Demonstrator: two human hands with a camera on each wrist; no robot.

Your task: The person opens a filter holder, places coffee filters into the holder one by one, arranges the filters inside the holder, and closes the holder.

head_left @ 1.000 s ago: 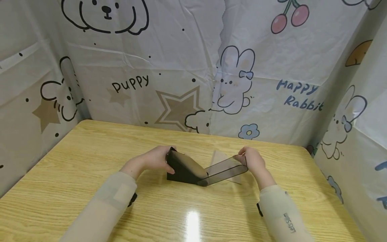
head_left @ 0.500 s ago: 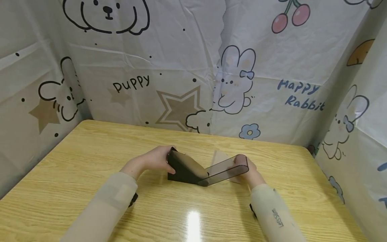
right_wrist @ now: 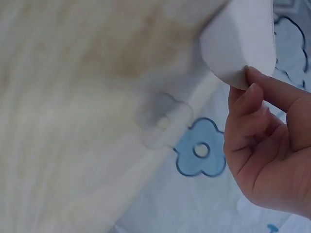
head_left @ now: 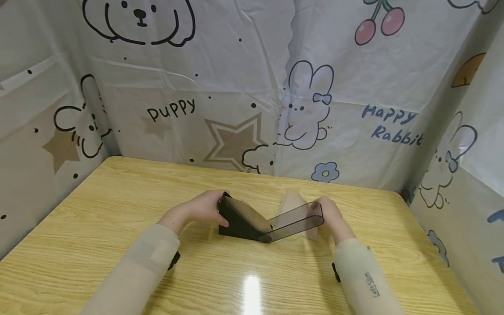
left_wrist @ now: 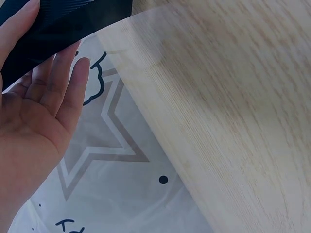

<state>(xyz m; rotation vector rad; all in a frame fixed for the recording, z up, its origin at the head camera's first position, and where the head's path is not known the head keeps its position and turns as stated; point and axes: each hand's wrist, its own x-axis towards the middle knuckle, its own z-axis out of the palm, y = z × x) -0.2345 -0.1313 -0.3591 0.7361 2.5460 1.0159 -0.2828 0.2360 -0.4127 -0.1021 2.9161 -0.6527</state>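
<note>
A black wedge-shaped box (head_left: 240,225) with a hinged, smoky see-through lid (head_left: 303,223) sits on the wooden table, its lid swung out to the right. Light brown paper (head_left: 248,212) shows along the sloped top of the box. My left hand (head_left: 201,209) grips the box's tall left end, thumb in front; in the left wrist view its fingers curl under the black side. Behind the lid stands a pale cone-shaped paper, like a coffee filter (head_left: 292,201). My right hand (head_left: 328,214) pinches its edge between thumb and fingers, as the right wrist view shows; the lid's end partly covers the fingertips.
The wood-grain table (head_left: 157,183) ends at a back edge against a printed cloth curtain (head_left: 236,96). More curtain hangs at the left and right sides. A bright glare spot lies on the table in front of the box.
My right hand has dipped behind the lid's end and come back out to the right. The paper cone has shifted slightly up and right. The box and left hand stay put.
</note>
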